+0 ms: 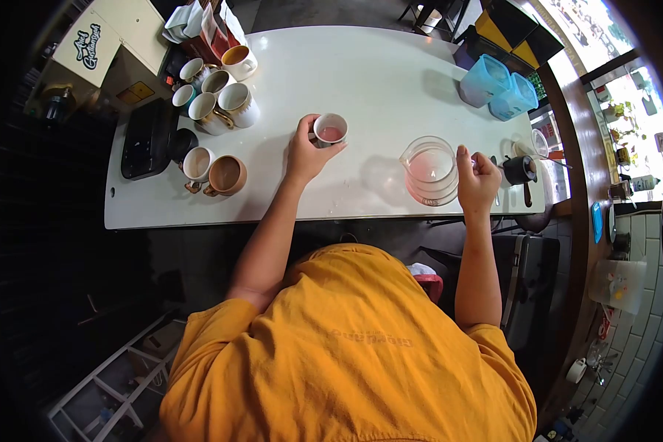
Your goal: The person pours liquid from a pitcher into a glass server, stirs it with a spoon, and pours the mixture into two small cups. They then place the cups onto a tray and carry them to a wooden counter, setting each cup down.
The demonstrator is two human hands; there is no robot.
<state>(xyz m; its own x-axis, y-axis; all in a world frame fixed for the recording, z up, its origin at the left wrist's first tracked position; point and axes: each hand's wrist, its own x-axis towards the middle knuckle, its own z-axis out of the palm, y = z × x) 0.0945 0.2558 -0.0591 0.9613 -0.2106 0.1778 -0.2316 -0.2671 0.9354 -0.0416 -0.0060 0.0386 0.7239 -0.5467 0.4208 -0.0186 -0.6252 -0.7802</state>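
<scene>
My left hand (307, 153) is wrapped round a small cup (331, 130) with a pale rim and a little pink liquid inside. To its right, a clear glass jug (429, 173) with a pouring spout on its left side holds more pink liquid. My right hand (478, 181) is closed at the jug's handle side, thumb pointing up; the handle itself is hidden by the fingers. Both vessels are upright over the white table (361, 66), with a gap between them.
Several mugs (239, 103) cluster at the back left, with a brown mug (227, 175) and a pale mug (197, 163) nearer. A black device (146, 140) lies at the left edge. Blue containers (485, 79) stand back right; a dark-handled portafilter (521, 170) lies beyond my right hand.
</scene>
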